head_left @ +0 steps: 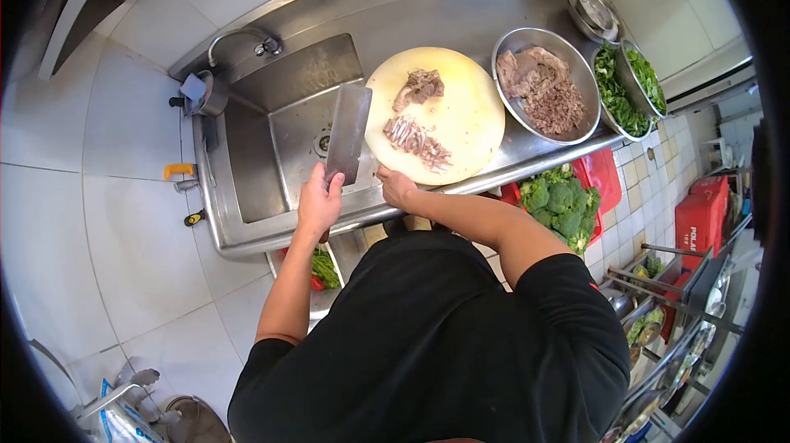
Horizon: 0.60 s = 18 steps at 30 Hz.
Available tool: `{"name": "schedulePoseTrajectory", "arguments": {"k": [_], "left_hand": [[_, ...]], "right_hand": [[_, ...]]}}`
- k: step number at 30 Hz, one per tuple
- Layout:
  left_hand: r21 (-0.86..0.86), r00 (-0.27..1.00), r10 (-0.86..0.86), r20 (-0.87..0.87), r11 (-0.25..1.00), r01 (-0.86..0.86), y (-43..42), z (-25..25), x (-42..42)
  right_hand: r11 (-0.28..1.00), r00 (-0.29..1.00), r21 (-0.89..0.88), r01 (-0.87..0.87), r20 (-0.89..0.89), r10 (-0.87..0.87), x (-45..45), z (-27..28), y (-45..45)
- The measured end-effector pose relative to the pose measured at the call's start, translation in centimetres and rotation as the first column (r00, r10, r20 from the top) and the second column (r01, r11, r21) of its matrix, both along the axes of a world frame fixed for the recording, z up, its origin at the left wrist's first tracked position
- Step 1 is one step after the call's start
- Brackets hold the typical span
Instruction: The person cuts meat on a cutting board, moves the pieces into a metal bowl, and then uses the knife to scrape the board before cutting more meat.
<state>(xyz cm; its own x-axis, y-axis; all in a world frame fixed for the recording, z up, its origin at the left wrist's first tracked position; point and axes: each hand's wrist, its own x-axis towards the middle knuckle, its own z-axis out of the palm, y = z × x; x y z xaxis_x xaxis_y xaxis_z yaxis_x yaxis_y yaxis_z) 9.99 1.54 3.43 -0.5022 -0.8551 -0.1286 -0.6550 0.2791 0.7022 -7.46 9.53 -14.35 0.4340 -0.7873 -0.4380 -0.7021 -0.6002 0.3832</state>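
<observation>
My left hand (319, 202) is closed round the handle of a broad cleaver (350, 132), whose blade points up over the sink's right side, beside the board. My right hand (398, 188) is at the near left edge of a round, pale cutting board (473, 105), its fingers curled together against the rim. A chunk of cooked meat (420, 87) lies on the upper part of the board. Below it are thin meat strips (415, 143). Right of the board, a metal bowl (504, 41) holds larger meat pieces (535, 72) and chopped meat (557, 109).
The steel sink (288, 142) with a tap (267, 45) is at left. Bowls of green leaves (613, 93) and stacked bowls (594, 13) stand at far right. Broccoli (564, 206) fills a red basket (605, 175) below the counter's front edge.
</observation>
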Motion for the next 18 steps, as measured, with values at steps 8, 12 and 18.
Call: {"name": "schedulePoseTrajectory", "arguments": {"k": [8,12,18], "left_hand": [[-0.022,1.000,0.018,-0.009,1.000,-0.018,-0.3,-0.4,1.1],[0.054,0.999,0.021,0.043,0.998,-0.023,-0.4,-0.3,1.2],[0.083,0.997,-0.069,-0.027,0.994,0.071,1.0,-3.5,-1.0]], "right_hand": [[0.973,0.885,-0.026,0.231,0.422,-0.199,0.1,4.5,1.0],[0.776,0.579,0.188,0.603,0.565,-0.587,-3.6,11.8,3.8],[0.538,0.285,0.271,0.798,0.618,-0.733,-10.0,9.1,6.8]]}}
